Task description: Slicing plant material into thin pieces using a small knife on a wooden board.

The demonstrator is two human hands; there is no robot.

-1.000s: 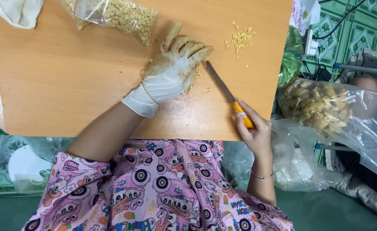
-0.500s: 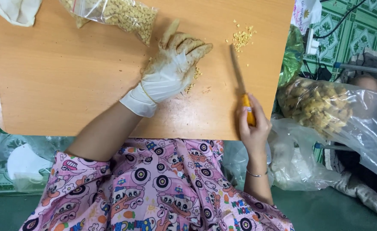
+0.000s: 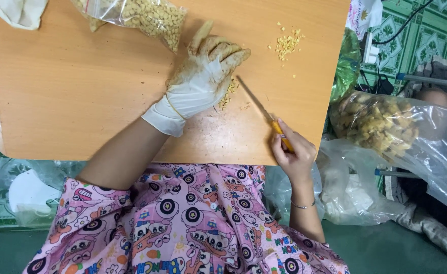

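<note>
1. The work goes on at a smooth orange-brown wooden table (image 3: 81,91) with rounded corners, set over a green patterned floor (image 3: 421,35). Clear plastic bags lie around its edges.
2. Nearest the camera, the right hand (image 3: 294,155) is bare and closed around the orange handle of a slim-bladed knife (image 3: 264,114). The blade lies low over the table and points up and left, with its tip just beside the gloved fingers.
3. A little farther in, the left hand (image 3: 203,81) wears a stained white rubber glove. Its fingers are curled and bunched downward, pressing a small cluster of pale yellow pieces (image 3: 227,94) against the table. How much it holds underneath cannot be told.
4. The step in hand looks like chopping: the gloved hand pins the pieces while the knife comes in beside them.
5. The next cut seems to call for the blade to drop close along the fingertips without touching the glove, and for the cluster to stay bunched.
6. Farther on lies a loose heap of fine yellow chopped bits (image 3: 287,45), well apart from the hands.
7. At the far edge rests a clear plastic bag of yellow-tan kernels (image 3: 142,18), and a crumpled white cloth (image 3: 18,11) sits at the far left corner.
8. Off the table to the right sits a large clear bag of brownish-yellow chunks (image 3: 380,124).
</note>
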